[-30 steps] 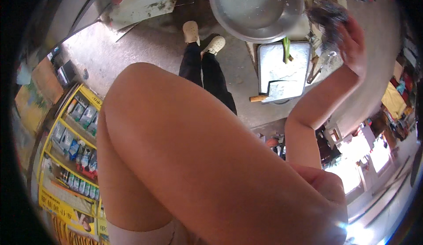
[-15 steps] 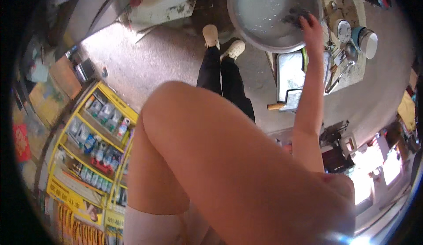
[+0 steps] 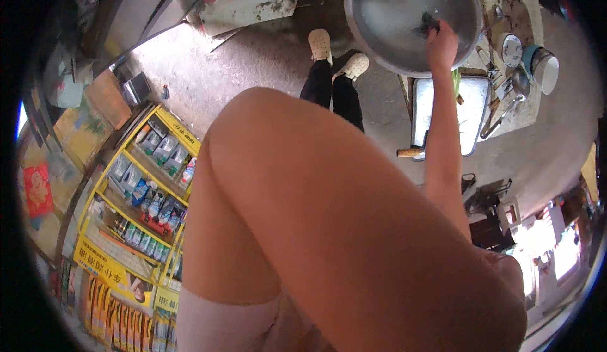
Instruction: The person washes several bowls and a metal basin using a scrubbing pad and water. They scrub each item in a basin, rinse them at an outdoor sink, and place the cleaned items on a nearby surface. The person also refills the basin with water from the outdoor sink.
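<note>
My right hand (image 3: pixel 442 45) reaches down into a large metal basin (image 3: pixel 360 39). Its fingers are closed on a dark, rough-looking scouring pad (image 3: pixel 429 23), held against the basin's right inner side. Cloudy whitish water (image 3: pixel 395 17) stands in the basin. My bent left arm (image 3: pixel 329 181) fills the middle foreground, its elbow toward the top and a white sleeve (image 3: pixel 221 320) at the bottom. The left hand itself does not show.
Right of the basin, a board holds a ladle (image 3: pixel 521 81), a cup (image 3: pixel 511 49) and bowls (image 3: pixel 545 75). Below lie a metal tray (image 3: pixel 468 121) and a wooden handle (image 3: pixel 410 153). My feet in pale clogs (image 3: pixel 354 66) are near the basin. A yellow shelf of goods (image 3: pixel 177 127) stands left.
The whole view has shifted, so the basin sits farther right and slightly higher. My right hand has moved a little within the basin, still holding the scouring pad. The left arm stays bent.
</note>
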The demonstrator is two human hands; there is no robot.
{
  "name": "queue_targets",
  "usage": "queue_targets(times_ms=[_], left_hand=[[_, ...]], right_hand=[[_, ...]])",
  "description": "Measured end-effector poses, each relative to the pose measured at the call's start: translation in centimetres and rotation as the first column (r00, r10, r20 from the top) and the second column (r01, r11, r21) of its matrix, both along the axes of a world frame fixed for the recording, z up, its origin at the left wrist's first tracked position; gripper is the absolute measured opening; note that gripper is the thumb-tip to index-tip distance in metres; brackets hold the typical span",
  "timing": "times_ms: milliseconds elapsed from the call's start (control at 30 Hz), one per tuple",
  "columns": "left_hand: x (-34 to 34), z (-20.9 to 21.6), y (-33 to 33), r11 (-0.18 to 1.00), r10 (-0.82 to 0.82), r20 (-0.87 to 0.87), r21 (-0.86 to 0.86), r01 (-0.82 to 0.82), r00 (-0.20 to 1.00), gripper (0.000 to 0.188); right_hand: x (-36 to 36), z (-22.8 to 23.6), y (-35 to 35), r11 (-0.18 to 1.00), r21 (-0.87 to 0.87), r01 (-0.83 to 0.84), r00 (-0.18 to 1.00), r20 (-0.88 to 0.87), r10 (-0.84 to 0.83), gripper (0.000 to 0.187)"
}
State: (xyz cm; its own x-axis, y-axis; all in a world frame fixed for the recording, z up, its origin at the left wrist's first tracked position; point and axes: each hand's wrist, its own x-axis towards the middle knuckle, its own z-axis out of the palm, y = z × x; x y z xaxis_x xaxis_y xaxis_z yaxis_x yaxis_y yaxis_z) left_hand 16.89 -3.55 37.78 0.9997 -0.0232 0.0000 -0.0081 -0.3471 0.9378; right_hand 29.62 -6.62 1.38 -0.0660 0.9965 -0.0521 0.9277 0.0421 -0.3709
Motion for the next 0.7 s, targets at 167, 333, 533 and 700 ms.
queue_targets(times_ms=[167, 333, 533, 700], left_hand=[[0.2, -1.3, 0.6, 0.999, -0.043, 0.017, -0.022, 0.044, 0.999, 0.014], [1.0, -1.5, 0.7, 0.995, -0.096, 0.011, 0.000, 0.096, 0.995, 0.015], [1.3, -3.0, 0.0, 0.986, -0.168, -0.008, -0.001, 0.168, 0.986, 0.016], [-1.4, -15.4, -4.0, 0.751, 0.564, -0.281, -0.216, -0.623, 0.777, 0.018]], right_hand=[[0.2, 6.4, 2.0, 0.958, -0.123, 0.257, 0.882, -0.374, -0.285, 0.033], [5.2, 16.2, 3.5, 0.911, -0.412, 0.017, 0.304, -0.866, -0.397, 0.031], [3.3, 5.5, 0.8, 0.941, -0.336, 0.041, 0.972, -0.204, -0.116, 0.026], [-3.8, -4.3, -2.7, 0.943, -0.093, 0.320, 0.915, -0.226, -0.334, 0.020]])
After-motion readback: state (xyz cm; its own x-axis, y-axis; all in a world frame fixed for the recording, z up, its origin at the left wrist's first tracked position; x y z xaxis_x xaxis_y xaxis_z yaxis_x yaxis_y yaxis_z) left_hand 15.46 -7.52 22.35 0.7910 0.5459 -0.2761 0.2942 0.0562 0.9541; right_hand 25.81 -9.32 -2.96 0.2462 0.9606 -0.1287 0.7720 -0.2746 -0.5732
